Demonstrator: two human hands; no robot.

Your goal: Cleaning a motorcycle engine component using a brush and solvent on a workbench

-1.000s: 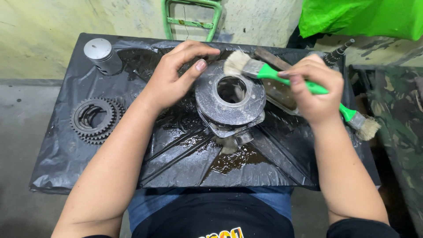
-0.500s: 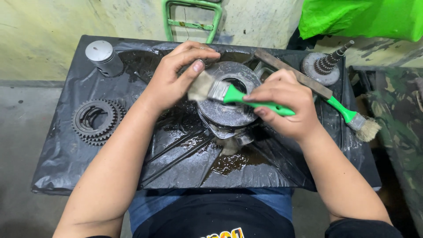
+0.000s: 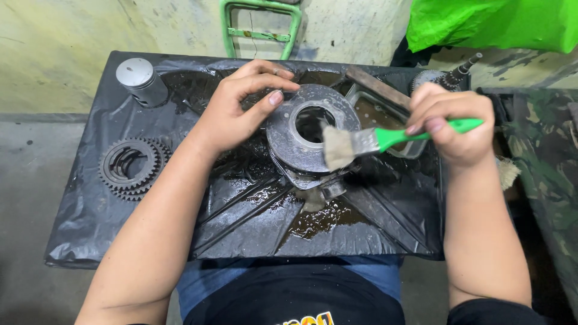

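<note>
the left hand (image 3: 232, 114) steadies a round grey metal part with a centre hole (image 3: 310, 129) in the middle of the bench (image 3: 90, 222), thumb and fingertips pressed on its far-left rim, grip only half closed. the right hand (image 3: 451, 123) has its grip fully closed round the green handle of a paintbrush (image 3: 361, 143), bristles touching the part's right rim. the black plastic sheet (image 3: 373, 222) is wet, with a dark puddle (image 3: 319, 219) just near of the part; the part could slip on this slick film under the brush, and liquid could run off the near edge onto the person's lap. a metal tray (image 3: 385, 120) lies just right of the part, close under the brush. a gear ring (image 3: 129, 168) sits well left, a silver piston (image 3: 141, 81) far left, a geared shaft (image 3: 451, 75) far right.
</note>
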